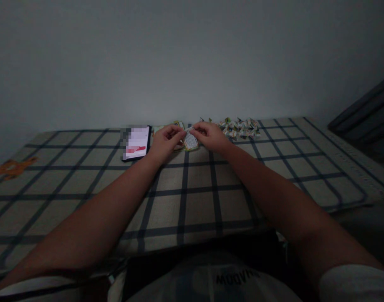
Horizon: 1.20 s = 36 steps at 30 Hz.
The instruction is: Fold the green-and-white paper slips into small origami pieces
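Between my two hands is a small piece of printed paper (191,141), white with dark lines of text and a yellowish lower edge. My left hand (166,141) is closed in a pinch at its upper left side. From the upper right, my right hand (211,135) pinches it too, thumb and forefinger together. More colourful printed paper (180,124) lies behind and under my left hand, partly hidden by it. Just beyond my right hand sits a cluster of small folded paper pieces (240,128), pointed and multicoloured.
A tablet or phone (137,142) with a lit screen, partly pixelated, lies left of my left hand. An orange flat item (14,167) is at the far left. The checked cloth (198,205) covers the table, which meets a plain wall (192,63).
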Available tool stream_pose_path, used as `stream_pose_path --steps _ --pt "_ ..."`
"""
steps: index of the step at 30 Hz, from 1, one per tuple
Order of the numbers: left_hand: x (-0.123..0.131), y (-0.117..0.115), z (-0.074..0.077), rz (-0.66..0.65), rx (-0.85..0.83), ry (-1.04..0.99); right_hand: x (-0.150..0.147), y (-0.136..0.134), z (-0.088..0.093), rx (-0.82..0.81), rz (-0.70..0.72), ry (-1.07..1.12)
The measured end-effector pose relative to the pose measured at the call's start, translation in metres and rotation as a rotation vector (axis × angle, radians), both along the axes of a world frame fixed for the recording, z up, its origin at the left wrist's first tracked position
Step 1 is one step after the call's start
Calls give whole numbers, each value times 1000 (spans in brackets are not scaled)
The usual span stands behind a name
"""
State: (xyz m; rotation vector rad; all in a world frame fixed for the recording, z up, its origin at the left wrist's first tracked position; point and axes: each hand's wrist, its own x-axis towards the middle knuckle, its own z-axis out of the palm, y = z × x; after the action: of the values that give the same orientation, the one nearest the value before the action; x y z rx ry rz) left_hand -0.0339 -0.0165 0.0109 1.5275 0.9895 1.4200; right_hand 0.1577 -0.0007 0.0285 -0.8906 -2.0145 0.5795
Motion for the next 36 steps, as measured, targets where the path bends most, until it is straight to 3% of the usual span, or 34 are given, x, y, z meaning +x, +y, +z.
stream_pose_path --steps 9,16,24,31,36 --pt "-2 1 1 106 119 22 3 0 1 -29 37 -32" --pt "-3 2 0 -19 32 -24 4 -1 2 27 13 -68" --pt "-3 -1 -1 47 190 221 5 -3 2 15 54 -129" --pt "-4 -3 2 119 232 275 6 0 0 -16 68 -68" --pt "-3 -3 -1 -7 116 164 5 -1 0 8 43 -100"
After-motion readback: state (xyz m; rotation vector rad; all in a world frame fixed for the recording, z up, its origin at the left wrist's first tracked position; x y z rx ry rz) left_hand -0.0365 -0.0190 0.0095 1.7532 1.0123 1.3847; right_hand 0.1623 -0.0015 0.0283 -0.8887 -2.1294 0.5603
